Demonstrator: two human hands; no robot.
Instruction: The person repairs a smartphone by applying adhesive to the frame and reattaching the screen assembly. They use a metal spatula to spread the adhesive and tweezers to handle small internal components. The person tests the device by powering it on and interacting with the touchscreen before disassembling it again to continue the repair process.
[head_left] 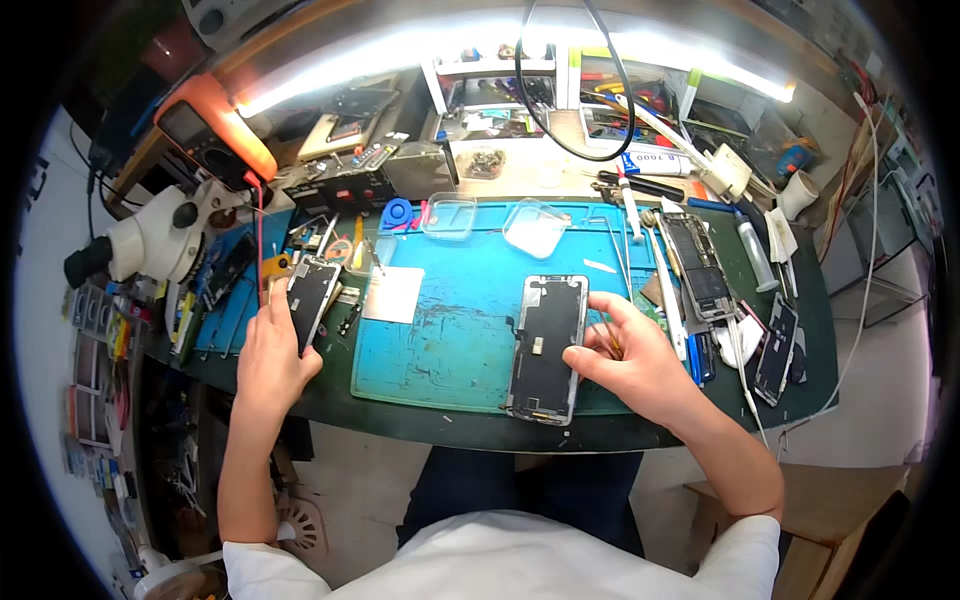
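My right hand point(645, 365) pinches a phone screen point(545, 345) by its right edge, thumb on top. The screen's black inner side faces up, with small flex cables along its left side and bottom. It is held over the right part of a blue work mat point(440, 350). Something thin and brownish shows between the fingers of that hand; I cannot make out what it is. At the left, my left hand point(270, 355) is closed round a second black phone screen point(314, 295), which is tilted among small parts beside the mat. Its fingertips are partly hidden.
An opened phone point(697, 262) and another dark phone part point(777, 352) lie on the right, near a syringe point(757, 255). Clear plastic boxes point(537, 228) and a white square pad point(394, 295) rest on the mat. A microscope point(140, 245) and an orange multimeter point(215, 130) stand left.
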